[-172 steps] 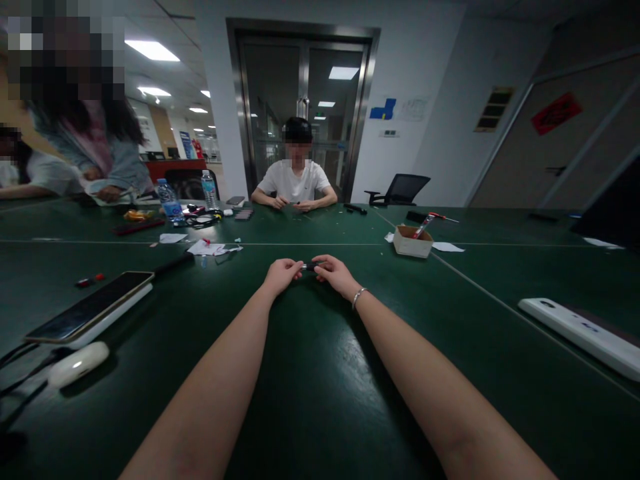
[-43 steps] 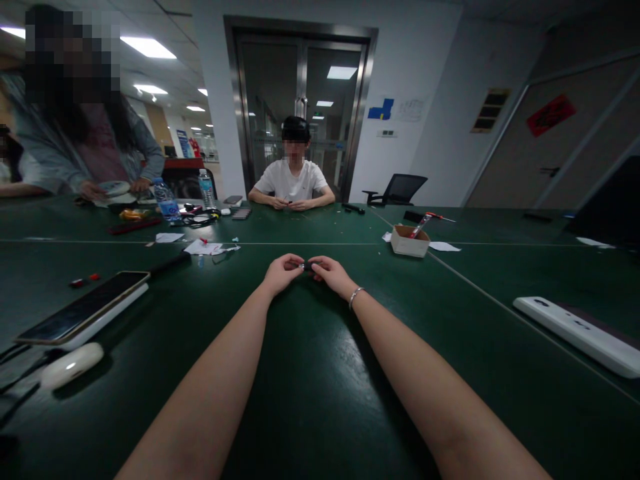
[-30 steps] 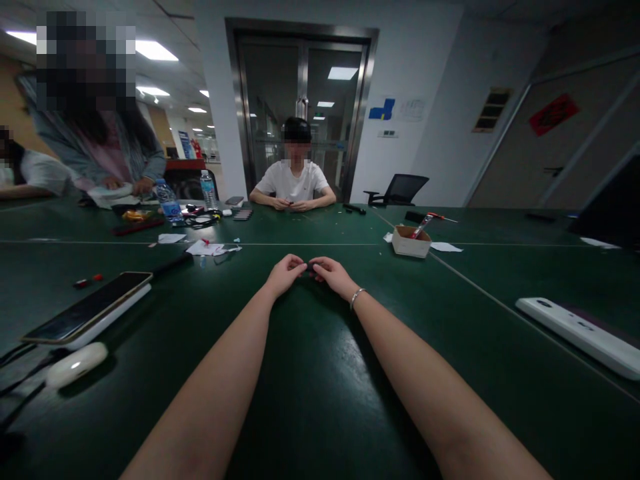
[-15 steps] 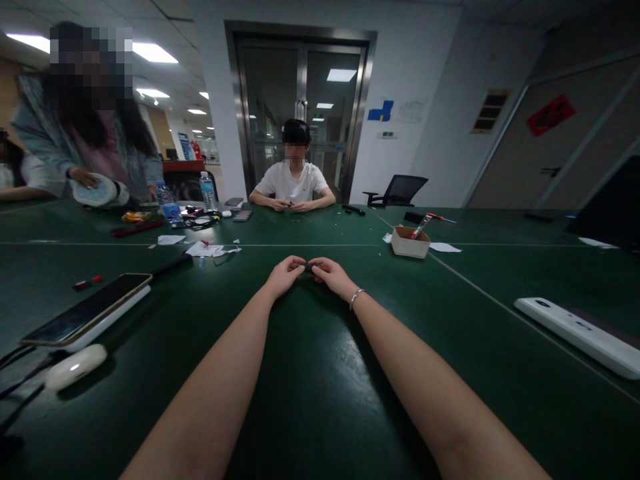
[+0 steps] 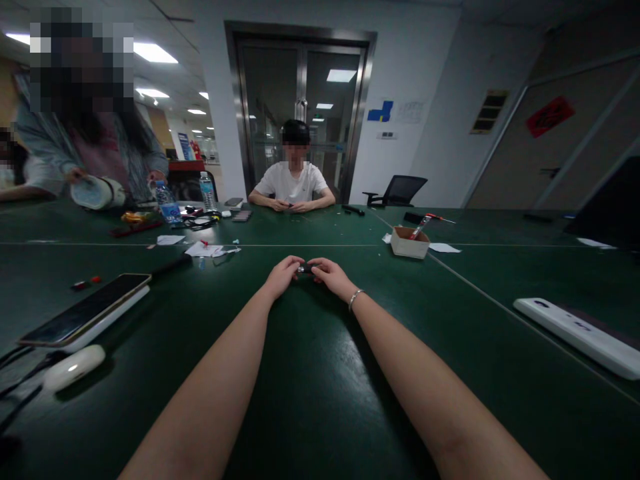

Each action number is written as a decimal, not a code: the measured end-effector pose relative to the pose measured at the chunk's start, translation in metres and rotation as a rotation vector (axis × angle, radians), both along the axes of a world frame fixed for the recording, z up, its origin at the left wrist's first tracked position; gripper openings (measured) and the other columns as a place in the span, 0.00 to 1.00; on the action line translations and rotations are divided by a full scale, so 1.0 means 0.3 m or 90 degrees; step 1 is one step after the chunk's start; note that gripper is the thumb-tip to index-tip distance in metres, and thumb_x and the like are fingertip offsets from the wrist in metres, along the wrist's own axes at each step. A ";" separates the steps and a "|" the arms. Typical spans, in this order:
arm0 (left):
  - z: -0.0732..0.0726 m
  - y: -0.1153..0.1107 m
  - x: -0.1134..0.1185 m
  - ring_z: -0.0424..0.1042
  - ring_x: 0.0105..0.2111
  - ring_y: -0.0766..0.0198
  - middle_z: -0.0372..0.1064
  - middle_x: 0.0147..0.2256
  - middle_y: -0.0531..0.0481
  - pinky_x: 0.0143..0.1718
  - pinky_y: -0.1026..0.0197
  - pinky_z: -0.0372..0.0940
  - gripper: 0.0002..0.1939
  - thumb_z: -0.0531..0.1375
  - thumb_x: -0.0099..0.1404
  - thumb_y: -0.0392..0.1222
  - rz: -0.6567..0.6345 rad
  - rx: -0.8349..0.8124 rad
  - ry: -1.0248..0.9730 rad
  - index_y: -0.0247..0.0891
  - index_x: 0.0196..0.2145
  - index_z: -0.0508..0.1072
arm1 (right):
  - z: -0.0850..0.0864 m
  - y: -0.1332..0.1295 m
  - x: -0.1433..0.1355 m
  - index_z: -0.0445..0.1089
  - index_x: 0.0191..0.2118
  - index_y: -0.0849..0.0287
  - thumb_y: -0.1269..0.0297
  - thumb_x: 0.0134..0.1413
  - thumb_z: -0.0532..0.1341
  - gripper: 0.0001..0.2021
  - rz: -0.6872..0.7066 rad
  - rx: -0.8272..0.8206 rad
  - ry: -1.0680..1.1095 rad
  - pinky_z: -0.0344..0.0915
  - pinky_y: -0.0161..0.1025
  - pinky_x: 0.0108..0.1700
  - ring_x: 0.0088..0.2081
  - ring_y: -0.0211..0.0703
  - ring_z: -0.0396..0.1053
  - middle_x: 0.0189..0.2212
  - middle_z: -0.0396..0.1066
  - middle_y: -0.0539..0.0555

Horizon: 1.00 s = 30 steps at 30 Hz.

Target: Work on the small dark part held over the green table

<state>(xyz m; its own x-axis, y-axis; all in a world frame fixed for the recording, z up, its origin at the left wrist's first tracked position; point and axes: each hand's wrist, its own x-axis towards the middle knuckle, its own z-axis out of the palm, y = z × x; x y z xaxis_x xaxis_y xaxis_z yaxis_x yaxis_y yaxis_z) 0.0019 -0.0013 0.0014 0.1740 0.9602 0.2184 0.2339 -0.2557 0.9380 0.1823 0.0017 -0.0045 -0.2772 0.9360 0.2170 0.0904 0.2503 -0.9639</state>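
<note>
Between my hands, just above the green table (image 5: 310,400), is a small black object with a shiny silver end (image 5: 304,270); its kind is too small to tell. My right hand (image 5: 334,275) has its thumb and fingers closed on the black part. My left hand (image 5: 283,276), fingers curled, meets the silver end at its fingertips in a pinch. The far fingertips of both hands are partly hidden behind the thumbs. A silver bracelet (image 5: 355,299) circles my right wrist.
On the left lie a phone (image 5: 90,310) on a white box and a white computer mouse (image 5: 75,368). At right are a small open carton (image 5: 410,243) and a long white device (image 5: 575,337). One person (image 5: 295,183) sits opposite; another (image 5: 95,150) stands left with a white container.
My left hand has shifted slightly left from my right, and the object's silver end now shows between them. The standing person has tilted the white container.
</note>
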 end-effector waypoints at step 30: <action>-0.016 0.012 0.001 0.65 0.23 0.68 0.67 0.23 0.52 0.28 0.64 0.61 0.15 0.55 0.61 0.48 -0.028 0.022 0.002 0.35 0.39 0.72 | -0.003 0.005 0.001 0.70 0.42 0.60 0.71 0.53 0.60 0.10 -0.007 0.000 0.004 0.64 0.32 0.29 0.24 0.32 0.65 0.26 0.69 0.48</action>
<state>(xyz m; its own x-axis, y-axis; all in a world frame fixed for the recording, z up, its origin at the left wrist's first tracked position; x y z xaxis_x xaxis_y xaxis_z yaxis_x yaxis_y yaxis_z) 0.0024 0.0024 -0.0033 0.2173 0.9434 0.2505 0.2245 -0.2981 0.9278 0.1827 0.0031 -0.0053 -0.2655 0.9389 0.2189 0.0871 0.2495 -0.9644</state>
